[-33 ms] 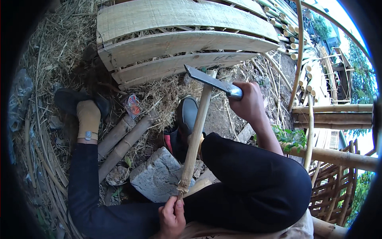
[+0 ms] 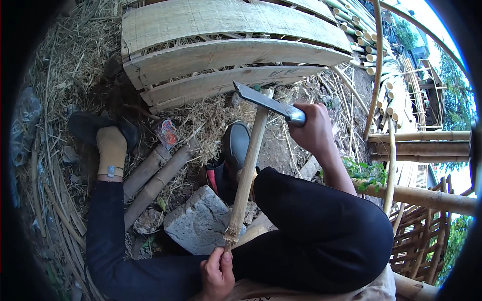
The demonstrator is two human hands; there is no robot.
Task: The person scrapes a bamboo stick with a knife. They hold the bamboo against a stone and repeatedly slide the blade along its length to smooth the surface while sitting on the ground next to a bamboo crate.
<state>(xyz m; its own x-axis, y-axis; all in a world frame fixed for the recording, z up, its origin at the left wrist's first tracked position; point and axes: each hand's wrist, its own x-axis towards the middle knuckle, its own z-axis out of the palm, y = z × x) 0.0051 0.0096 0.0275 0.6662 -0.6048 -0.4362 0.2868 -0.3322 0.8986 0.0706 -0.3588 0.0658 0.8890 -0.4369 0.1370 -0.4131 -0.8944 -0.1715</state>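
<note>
A hammer [image 2: 249, 165] with a pale wooden handle slants across my lap, its metal head [image 2: 266, 102] at the upper end. The head tapers to a flat point on the left and has a round, blunt face on the right. My right hand [image 2: 312, 128] is closed around that blunt end. Down at the handle's rough, narrowed tip, my left hand [image 2: 218, 273] pinches it between thumb and fingers. A grey stone block [image 2: 197, 220] lies on the ground to the left of the handle.
A slatted wooden crate [image 2: 231, 55] stands ahead on straw-covered ground. Two bamboo pieces [image 2: 155, 178] lie beside my left leg. Cut bamboo poles [image 2: 391, 100] are stacked at the far right, behind a bamboo rail [image 2: 427, 195]. A crumpled wrapper [image 2: 168, 132] sits near my left foot.
</note>
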